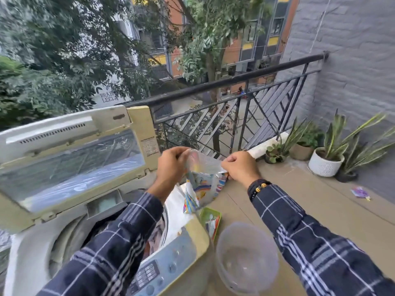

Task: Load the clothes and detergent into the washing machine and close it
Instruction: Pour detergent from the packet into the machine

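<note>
A top-loading washing machine (pixel 188 238) stands at the lower left with its lid (pixel 70 159) raised upright. Dark clothes (pixel 106 226) lie in the drum, partly hidden by my left sleeve. I hold a clear plastic detergent bag (pixel 203 180) with colourful print above the machine's right corner. My left hand (pixel 173 165) pinches the bag's top left edge. My right hand (pixel 239 167) pinches its top right edge. The detergent drawer (pixel 105 205) behind the drum is open.
A clear plastic tub (pixel 245 257) stands on the floor right of the machine, beside a green packet (pixel 210 221). Potted plants (pixel 327 159) line the grey wall at the right. A black railing (pixel 224 82) bounds the balcony. A small wrapper (pixel 360 193) lies on the floor.
</note>
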